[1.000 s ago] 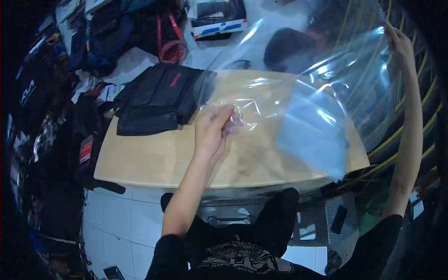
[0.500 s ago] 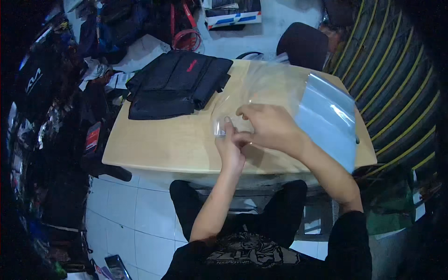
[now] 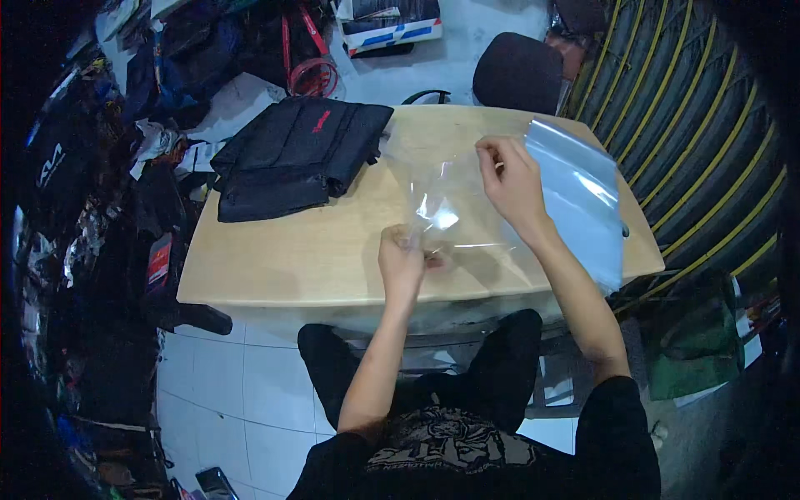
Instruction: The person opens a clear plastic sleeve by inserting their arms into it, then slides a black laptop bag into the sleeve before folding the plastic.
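The right hand [image 3: 512, 182] has moved away from the left hand [image 3: 402, 260]. The left grasps one clear plastic film [image 3: 440, 215], stretching between both hands, its edges hard to make out; whether the right's curled fingers pinch it, I cannot tell. One bluish plastic sheet [image 3: 579, 196], partly hidden by the right forearm [image 3: 579, 292], and one black fabric item [image 3: 292, 158] flank the hands on the tabletop [image 3: 267, 267].

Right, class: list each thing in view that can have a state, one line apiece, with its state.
Left hand: closed on film
Right hand: fingers curled, grip unclear
Film: see-through, creased
Blue sheet: lying on table, shiny
Black cloth: folded
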Demonstrator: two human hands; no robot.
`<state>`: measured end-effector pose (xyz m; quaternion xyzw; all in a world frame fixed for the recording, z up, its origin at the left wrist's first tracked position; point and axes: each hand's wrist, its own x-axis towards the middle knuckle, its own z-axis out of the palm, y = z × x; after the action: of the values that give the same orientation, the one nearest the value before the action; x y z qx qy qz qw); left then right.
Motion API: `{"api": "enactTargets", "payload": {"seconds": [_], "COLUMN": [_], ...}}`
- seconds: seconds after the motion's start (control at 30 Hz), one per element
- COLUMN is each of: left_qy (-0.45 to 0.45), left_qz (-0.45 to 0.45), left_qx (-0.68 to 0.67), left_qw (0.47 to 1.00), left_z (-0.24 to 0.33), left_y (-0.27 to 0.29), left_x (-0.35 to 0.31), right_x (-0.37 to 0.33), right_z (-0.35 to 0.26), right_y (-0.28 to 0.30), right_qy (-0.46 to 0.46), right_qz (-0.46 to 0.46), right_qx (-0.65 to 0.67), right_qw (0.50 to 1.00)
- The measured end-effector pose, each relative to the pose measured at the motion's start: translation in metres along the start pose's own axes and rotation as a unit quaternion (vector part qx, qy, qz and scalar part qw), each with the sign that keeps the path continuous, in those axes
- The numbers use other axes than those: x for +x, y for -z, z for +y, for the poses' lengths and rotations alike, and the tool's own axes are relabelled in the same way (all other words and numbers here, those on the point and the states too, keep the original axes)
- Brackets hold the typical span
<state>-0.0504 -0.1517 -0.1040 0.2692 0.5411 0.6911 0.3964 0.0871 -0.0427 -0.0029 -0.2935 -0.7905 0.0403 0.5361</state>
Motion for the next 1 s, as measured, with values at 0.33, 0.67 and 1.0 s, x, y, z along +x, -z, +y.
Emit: {"api": "enactTargets", "payload": {"seconds": [0.33, 0.67, 1.0], "left_qy": [-0.602, -0.604, -0.214], "left_qz": [-0.102, -0.066, -0.290], "left_qx": [0.420, 0.592, 0.700], "left_qw": [0.671, 0.530, 0.617], "left_z": [0.046, 0.035, 0.039], "left_y": [-0.029, -0.054, -0.046], "left_x": [-0.009, -0.004, 0.019], "right_x": [-0.014, -0.018, -0.023], "right_z": [-0.031, -0.014, -0.027], "right_y": [0.011, 0.029, 0.027], "right_qy": [0.022, -0.036, -0.018], "right_qz": [-0.132, -0.159, -0.010], "right_qx": [0.029, 0.081, 0.062], "right_qw": [0.991, 0.983, 0.998]}}
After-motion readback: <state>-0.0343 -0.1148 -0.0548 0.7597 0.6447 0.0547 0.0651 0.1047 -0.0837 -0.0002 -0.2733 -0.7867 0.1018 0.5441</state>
